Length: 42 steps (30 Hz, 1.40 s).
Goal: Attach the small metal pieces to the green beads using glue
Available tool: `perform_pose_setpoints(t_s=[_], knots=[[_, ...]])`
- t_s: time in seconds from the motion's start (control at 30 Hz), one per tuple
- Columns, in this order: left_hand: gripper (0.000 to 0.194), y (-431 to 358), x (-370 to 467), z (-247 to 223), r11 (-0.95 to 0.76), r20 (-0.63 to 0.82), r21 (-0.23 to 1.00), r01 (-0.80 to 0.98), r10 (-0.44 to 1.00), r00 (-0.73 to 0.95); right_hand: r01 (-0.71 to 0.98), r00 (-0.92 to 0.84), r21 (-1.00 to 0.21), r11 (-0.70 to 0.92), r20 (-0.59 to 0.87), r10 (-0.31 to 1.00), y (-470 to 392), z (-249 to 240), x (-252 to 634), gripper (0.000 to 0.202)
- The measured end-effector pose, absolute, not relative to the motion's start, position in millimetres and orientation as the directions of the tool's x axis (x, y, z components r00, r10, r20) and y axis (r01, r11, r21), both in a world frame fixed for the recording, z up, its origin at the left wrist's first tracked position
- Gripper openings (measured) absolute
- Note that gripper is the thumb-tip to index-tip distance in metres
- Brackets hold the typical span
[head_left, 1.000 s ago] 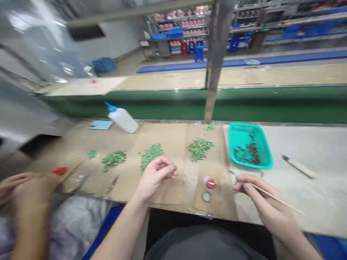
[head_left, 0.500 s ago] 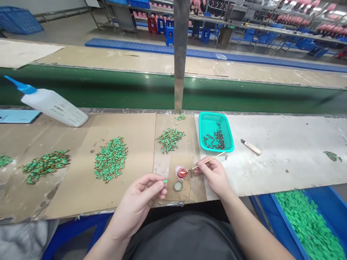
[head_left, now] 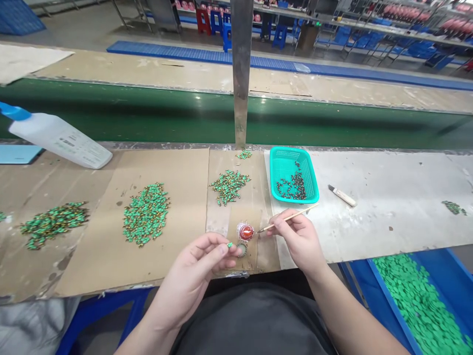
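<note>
My left hand (head_left: 205, 259) pinches a small green piece (head_left: 229, 245) between thumb and fingertips. In my right hand (head_left: 298, 237) is a thin wooden brush (head_left: 288, 219), its dark tip pointing left, just right of a cap of red paint (head_left: 246, 231). Below the red cap sits a second cap with pale contents (head_left: 242, 250), partly covered by my left fingers. Both caps rest on a small piece of cardboard (head_left: 251, 259). Beyond them lies a pile of green and gold pieces (head_left: 229, 187).
A teal basket (head_left: 294, 175) with small dark pieces stands behind my right hand, a short-handled tool (head_left: 342, 195) to its right. More green piles (head_left: 147, 214) and a white bottle (head_left: 61, 139) are at left. A metal post (head_left: 241, 74) rises at the table's back.
My left hand with the green piece has moved right, over part of the pale cap. The brush tip has drawn slightly away from the red cap. The view has shifted a little.
</note>
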<state>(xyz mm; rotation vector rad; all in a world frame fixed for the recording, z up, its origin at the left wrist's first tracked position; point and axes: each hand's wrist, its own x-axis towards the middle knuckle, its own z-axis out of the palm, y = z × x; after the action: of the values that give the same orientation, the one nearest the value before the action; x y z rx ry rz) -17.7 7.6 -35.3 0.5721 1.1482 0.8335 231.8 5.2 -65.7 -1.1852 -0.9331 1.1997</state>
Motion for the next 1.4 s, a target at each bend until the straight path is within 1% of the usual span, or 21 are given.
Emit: perform_pose_setpoints(t_s=[0.1,0.27,0.37,0.47,0.83,0.93,1.1,1.23,1.4], knots=[[0.046,4,-12,-28,0.583,-0.52,0.755,-0.301,0.812,0.266,-0.215,0.151,-0.977,0.002,-0.032,0.988,-3,-46,227,0.041],[0.034,0,-9,-22,0.628,-0.5,0.694,-0.351,0.772,0.393,-0.248,0.086,-0.962,0.11,0.091,0.992,-14,-17,217,0.026],[0.026,-3,-11,-22,0.633,-0.463,0.672,-0.385,0.764,0.448,-0.236,0.052,-0.962,0.141,0.132,0.99,-17,-11,214,0.02],[0.022,-4,-11,-22,0.627,-0.43,0.665,-0.406,0.766,0.479,-0.246,0.049,-0.956,0.158,0.15,0.987,-19,-11,213,0.014],[0.024,-7,-7,-16,0.617,-0.426,0.662,-0.426,0.777,0.463,-0.233,0.026,-0.953,0.194,0.193,0.981,-22,-12,212,0.01],[0.022,-6,-5,-16,0.6,-0.409,0.673,-0.433,0.789,0.459,-0.186,0.012,-0.96,0.211,0.213,0.977,-24,-12,213,0.011],[0.023,-7,-4,-14,0.572,-0.392,0.688,-0.448,0.811,0.434,-0.101,-0.015,-0.946,0.308,0.311,0.95,-25,-5,215,0.019],[0.023,-9,-5,-14,0.57,-0.386,0.684,-0.456,0.813,0.437,-0.13,-0.028,-0.94,0.314,0.32,0.947,-25,-3,215,0.02],[0.017,-11,-11,-16,0.591,-0.378,0.668,-0.453,0.793,0.478,-0.184,0.015,-0.935,0.302,0.304,0.953,-26,-2,213,0.017]])
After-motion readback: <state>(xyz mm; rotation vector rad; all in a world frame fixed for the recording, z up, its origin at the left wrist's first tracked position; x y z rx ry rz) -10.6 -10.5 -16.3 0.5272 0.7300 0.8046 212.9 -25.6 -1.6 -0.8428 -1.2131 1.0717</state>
